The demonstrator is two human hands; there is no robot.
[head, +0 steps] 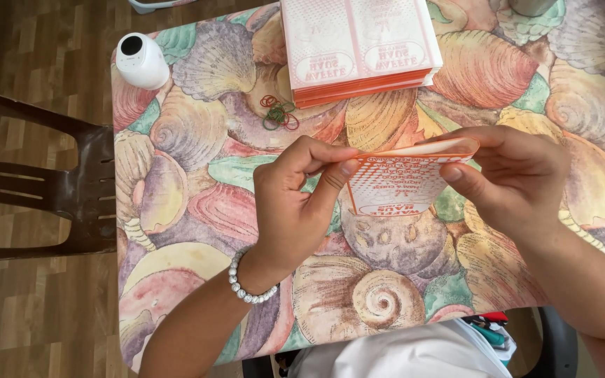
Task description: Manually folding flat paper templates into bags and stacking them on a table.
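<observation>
A table (pixel 197 140) with a seashell-patterned cover carries a stack of orange-edged paper bags (pixel 357 47) at its far edge. Above the middle, the right hand (pixel 519 178) and left hand (pixel 295 206) pinch one flat orange-and-white paper bag (pixel 400 183) by its upper corners, perhaps spreading its mouth. Rubber bands (pixel 279 113) lie beside the stack.

Home-like room: wood-look floor (pixel 36 56), brown plastic chair (pixel 50 189), small table with seashell-print cover (pixel 197 140)
</observation>
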